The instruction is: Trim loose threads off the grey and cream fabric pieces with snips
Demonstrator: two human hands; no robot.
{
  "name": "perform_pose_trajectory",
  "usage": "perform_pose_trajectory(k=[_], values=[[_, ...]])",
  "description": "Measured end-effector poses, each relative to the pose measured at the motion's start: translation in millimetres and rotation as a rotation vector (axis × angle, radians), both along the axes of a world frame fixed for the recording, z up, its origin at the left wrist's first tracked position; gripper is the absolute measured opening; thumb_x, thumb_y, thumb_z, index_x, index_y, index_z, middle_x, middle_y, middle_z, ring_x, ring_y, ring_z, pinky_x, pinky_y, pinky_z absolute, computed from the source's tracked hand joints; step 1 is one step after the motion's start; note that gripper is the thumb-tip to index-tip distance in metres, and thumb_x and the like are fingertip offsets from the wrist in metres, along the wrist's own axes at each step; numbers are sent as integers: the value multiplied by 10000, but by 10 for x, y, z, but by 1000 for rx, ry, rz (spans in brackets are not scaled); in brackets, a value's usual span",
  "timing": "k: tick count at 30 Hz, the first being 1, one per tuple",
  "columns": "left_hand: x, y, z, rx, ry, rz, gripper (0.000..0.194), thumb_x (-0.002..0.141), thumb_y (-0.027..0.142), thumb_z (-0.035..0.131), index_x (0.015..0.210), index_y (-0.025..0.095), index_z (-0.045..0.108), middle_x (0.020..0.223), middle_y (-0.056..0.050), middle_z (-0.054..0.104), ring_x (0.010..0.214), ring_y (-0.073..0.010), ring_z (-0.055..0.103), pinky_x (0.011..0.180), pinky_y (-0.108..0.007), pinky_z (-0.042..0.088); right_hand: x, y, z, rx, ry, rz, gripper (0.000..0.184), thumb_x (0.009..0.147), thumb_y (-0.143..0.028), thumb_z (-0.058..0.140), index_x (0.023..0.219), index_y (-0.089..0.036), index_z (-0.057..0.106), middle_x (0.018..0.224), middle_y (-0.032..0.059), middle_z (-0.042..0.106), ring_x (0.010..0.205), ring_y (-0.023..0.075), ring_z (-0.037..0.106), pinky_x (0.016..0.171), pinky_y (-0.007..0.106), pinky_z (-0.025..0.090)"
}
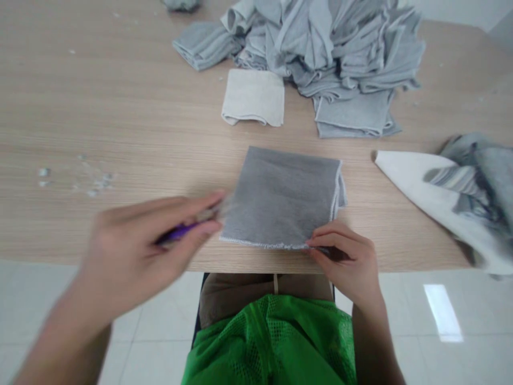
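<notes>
A folded grey cloth (286, 198) with white overlocked edges lies flat near the table's front edge. The fingers of my right hand (344, 254) pinch its near edge by the right corner. To the left of the cloth, my left hand (148, 251) is closed around a small purple-handled tool (178, 233). Motion blurs the tool's tip beside the cloth's left edge, so its exact kind is unclear. Beyond the grey cloth, a folded off-white cloth (253, 97) rests on the table.
A heap of grey cloths (320, 48) covers the back of the wooden table (132, 117). More fabric, with a white piece (417, 176), lies at the right edge. Small lint scraps (94, 184) are scattered on the left. A green mesh garment (272, 337) shows below the table edge.
</notes>
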State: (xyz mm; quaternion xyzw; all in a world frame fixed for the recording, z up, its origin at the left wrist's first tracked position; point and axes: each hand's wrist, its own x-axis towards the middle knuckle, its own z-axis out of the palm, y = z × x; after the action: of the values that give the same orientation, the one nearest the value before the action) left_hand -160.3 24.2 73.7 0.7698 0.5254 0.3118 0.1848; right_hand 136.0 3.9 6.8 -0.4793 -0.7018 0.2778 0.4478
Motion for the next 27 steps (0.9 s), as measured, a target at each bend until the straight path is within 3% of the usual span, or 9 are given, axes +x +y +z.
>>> perform_pose_trajectory(k=[4, 8, 17, 27], values=[[424, -88, -114, -137, 17, -227, 336, 957, 326, 639, 1291, 308, 669, 942, 32, 768, 661, -87, 678, 544, -173, 531, -11, -7, 7, -4, 14, 0, 161, 800, -31, 723, 798, -189, 750, 823, 33, 726, 770, 142, 679, 682, 270, 549], [690, -152, -287, -199, 62, -277, 328, 987, 335, 589, 1298, 258, 662, 792, 17, 711, 612, -103, 630, 507, -197, 474, -22, -16, 6, -18, 19, -22, 147, 810, -43, 728, 812, -189, 747, 831, 32, 727, 775, 140, 678, 685, 268, 547], [752, -178, -466, -195, 13, -296, 359, 979, 306, 610, 1334, 254, 622, 797, 35, 674, 613, -94, 598, 543, -210, 447, -12, -20, 4, -27, 22, -22, 154, 810, -28, 721, 826, -180, 739, 839, 27, 727, 779, 125, 675, 684, 245, 540], [818, -186, -522, -118, -24, -298, 314, 979, 268, 613, 1284, 207, 654, 755, 31, 642, 587, -88, 562, 533, -208, 432, -10, -17, -15, -33, 25, -27, 164, 790, -20, 737, 799, -180, 706, 821, 10, 728, 769, 113, 679, 685, 233, 538]])
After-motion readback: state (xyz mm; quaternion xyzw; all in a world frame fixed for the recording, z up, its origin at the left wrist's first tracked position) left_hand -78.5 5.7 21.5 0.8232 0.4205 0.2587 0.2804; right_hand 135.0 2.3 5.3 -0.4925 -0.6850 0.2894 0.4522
